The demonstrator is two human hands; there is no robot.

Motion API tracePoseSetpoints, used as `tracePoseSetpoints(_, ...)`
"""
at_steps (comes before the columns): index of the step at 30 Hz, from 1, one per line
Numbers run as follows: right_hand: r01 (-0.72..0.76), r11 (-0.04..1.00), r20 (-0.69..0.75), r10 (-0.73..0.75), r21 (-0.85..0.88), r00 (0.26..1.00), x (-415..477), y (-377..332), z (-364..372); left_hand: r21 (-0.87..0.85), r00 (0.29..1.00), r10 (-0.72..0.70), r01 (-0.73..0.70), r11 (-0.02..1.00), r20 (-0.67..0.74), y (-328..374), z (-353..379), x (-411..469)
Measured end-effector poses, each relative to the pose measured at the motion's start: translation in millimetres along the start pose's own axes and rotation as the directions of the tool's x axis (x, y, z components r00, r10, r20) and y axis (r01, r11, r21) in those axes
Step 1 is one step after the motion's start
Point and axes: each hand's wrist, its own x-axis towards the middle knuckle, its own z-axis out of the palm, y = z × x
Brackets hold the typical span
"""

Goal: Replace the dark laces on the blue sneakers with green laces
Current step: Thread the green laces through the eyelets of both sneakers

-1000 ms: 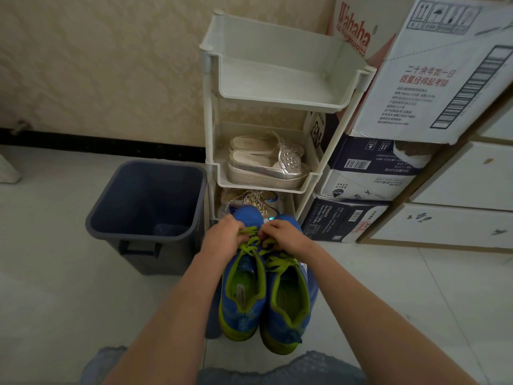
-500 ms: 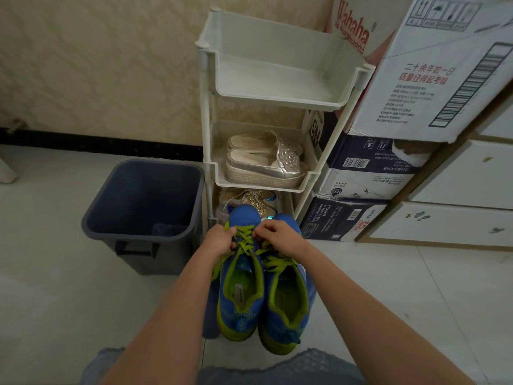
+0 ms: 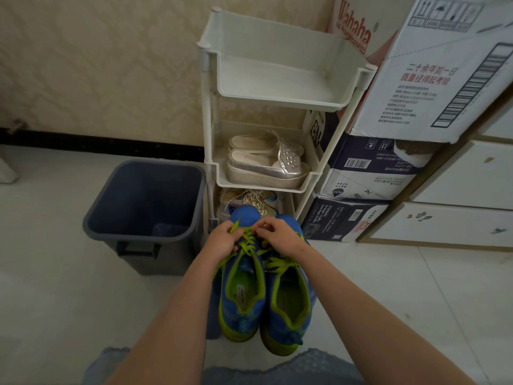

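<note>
Pale floor (image 3: pixel 55 273); left hand (image 3: pixel 222 241), right hand (image 3: pixel 280 237) pinch green laces (image 3: pixel 248 243).

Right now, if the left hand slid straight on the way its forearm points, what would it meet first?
Probably the blue toe of the sneaker, just past the left hand; beyond it, the glittery shoe on the bottom shelf of the rack. Depth is unclear.

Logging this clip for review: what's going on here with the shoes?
A person is lacing a pair of blue sneakers on the floor before a shoe rack. The left hand and right hand both pinch the green lace near the toe end of the sneaker nearer the grey bin. The other sneaker already carries green lace; no dark lace shows.
</note>
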Motion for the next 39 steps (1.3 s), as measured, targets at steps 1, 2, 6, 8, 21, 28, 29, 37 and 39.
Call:
tracePoseSetpoints(1, 0.024, 0.999, 0.001, -0.024, -0.034, 1.0, 0.5, 1.2, 0.2, -0.039, 1.0, -0.031, 0.031, 0.999, -0.006, 0.5, 1.5, 1.3)
tracePoseSetpoints(2, 0.041, 0.996, 0.005, -0.041, -0.074, 0.999, 1.4, 1.5, 0.9, -0.062, 0.999, -0.051, 0.05, 0.997, -0.009, 0.5, 2.9, 2.9)
tracePoseSetpoints(6, 0.063, 0.978, 0.015, -0.062, -0.2, 0.998, 6.5, -2.0, 1.9, -0.087, 0.998, -0.055, 0.055, 0.995, -0.003, 1.7, 1.4, 2.2)
tracePoseSetpoints(8, 0.063, 0.967, 0.024, -0.059, -0.247, 0.998, 10.3, -5.4, 3.4, -0.089, 0.999, -0.029, 0.027, 0.996, -0.025, 0.2, -5.7, 0.9)
tracePoseSetpoints(21, -0.192, 0.968, 0.043, 0.187, 0.164, 0.981, 13.3, 0.3, 6.0, 0.226, 0.976, 0.177, -0.145, 0.963, -0.128, -6.4, -16.4, -0.6)
tracePoseSetpoints(28, -0.028, 0.995, 0.018, 0.03, -0.099, 0.999, 12.2, -5.9, 3.9, 0.429, 0.981, 0.158, -0.098, 0.898, -0.108, -7.0, -15.8, 1.5)
tracePoseSetpoints(29, -0.026, 0.993, 0.005, 0.026, -0.113, 1.0, 13.0, -4.7, 4.9, 0.435, 0.982, 0.154, -0.093, 0.896, -0.107, -6.8, -15.9, 2.0)
tracePoseSetpoints(37, -0.112, 0.985, 0.106, 0.098, 0.135, 0.989, 8.5, -1.8, 4.9, 0.457, 0.967, 0.207, -0.119, 0.881, -0.147, -0.2, -17.6, -0.6)
tracePoseSetpoints(39, -0.102, 0.987, 0.147, 0.083, 0.128, 0.986, 9.4, -3.0, 4.5, 0.438, 0.945, 0.27, -0.166, 0.883, -0.184, -0.4, -17.9, -2.2)
